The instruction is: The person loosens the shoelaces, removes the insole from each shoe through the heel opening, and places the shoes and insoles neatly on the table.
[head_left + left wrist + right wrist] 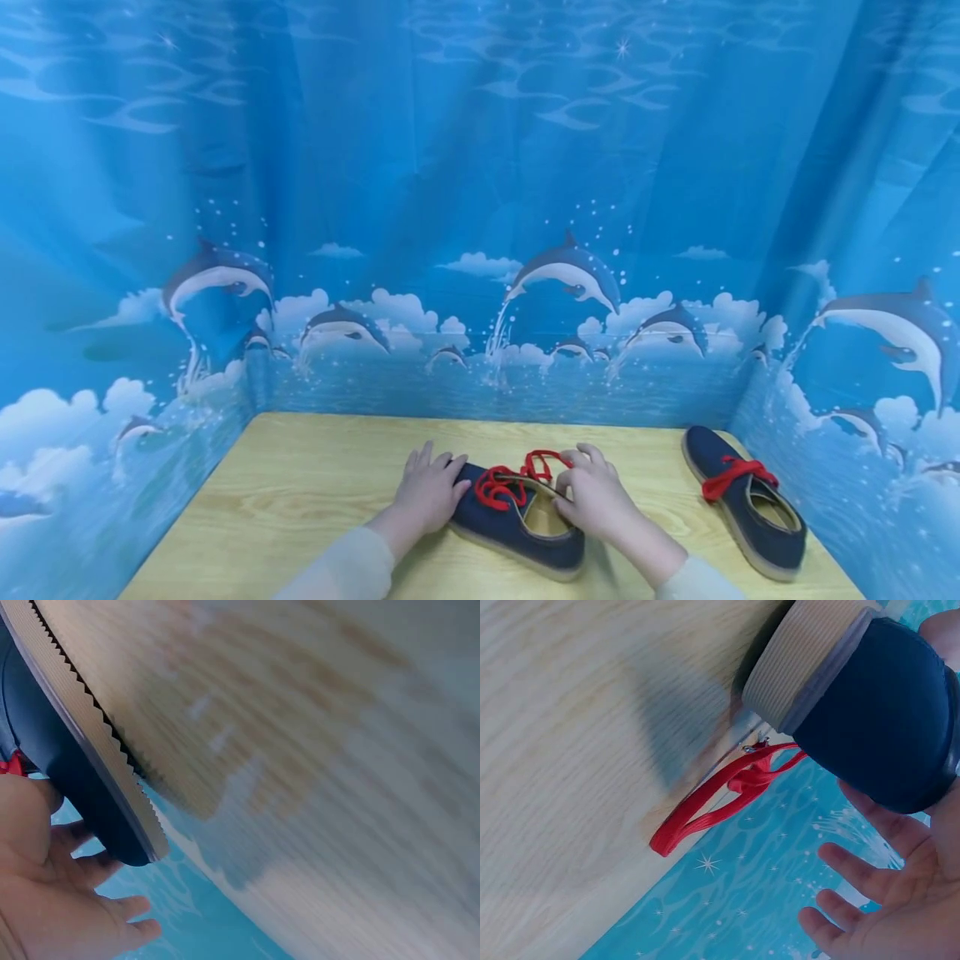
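A dark blue shoe with red laces and a tan sole sits at the front middle of the table, toe to the left. My left hand holds it at the toe, with the fingers spread along the far side. My right hand grips the shoe near the heel, thumb and index finger at the edge of its opening; the other fingers extend away from it. One red lace loop hangs out past the shoe's far side.
A matching dark blue shoe with tied red laces stands at the table's right edge. Behind and beside the wood-grain table hangs a blue curtain printed with dolphins.
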Demonstrator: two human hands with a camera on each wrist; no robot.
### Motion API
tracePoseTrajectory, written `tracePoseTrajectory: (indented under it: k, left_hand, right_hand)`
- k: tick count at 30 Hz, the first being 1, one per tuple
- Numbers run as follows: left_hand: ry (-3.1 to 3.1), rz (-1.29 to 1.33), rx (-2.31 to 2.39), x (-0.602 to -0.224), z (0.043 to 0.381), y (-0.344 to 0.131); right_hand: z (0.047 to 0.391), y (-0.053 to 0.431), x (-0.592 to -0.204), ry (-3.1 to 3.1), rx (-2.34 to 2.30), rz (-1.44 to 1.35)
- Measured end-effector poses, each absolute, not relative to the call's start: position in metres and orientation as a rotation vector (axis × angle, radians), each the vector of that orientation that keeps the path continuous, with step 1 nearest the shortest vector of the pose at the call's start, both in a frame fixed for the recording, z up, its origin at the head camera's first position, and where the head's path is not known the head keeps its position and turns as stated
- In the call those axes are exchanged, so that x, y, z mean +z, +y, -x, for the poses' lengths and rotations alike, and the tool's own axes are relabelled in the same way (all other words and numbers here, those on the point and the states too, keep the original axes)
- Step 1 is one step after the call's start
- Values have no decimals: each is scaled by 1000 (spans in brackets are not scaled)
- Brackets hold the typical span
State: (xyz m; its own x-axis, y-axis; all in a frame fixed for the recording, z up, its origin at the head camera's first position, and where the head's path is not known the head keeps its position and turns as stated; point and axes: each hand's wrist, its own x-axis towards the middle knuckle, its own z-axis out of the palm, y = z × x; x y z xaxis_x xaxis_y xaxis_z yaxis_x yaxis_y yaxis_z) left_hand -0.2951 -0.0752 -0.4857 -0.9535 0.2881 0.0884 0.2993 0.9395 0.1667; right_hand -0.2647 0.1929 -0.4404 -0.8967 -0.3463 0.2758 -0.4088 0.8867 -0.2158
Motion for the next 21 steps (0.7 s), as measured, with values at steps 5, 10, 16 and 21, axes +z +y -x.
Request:
tracePoseTrajectory:
  k: [5,10,16,21]
  left_hand:
    - [-3042,442,-286,-482,285,-82]
    - [-3050,441,-267,-481,278,-89]
    - [-3040,432,-232,-484,271,-93]
    - [-3037,409,-217,-483,263,-93]
  right_hand:
    - [273,191,-440,-2836,401,-566]
    - [283,189,-443,-2826,408,-573]
    - [292,187,-447,-2786,431,-598]
    - [296,187,-448,-2785,457,-607]
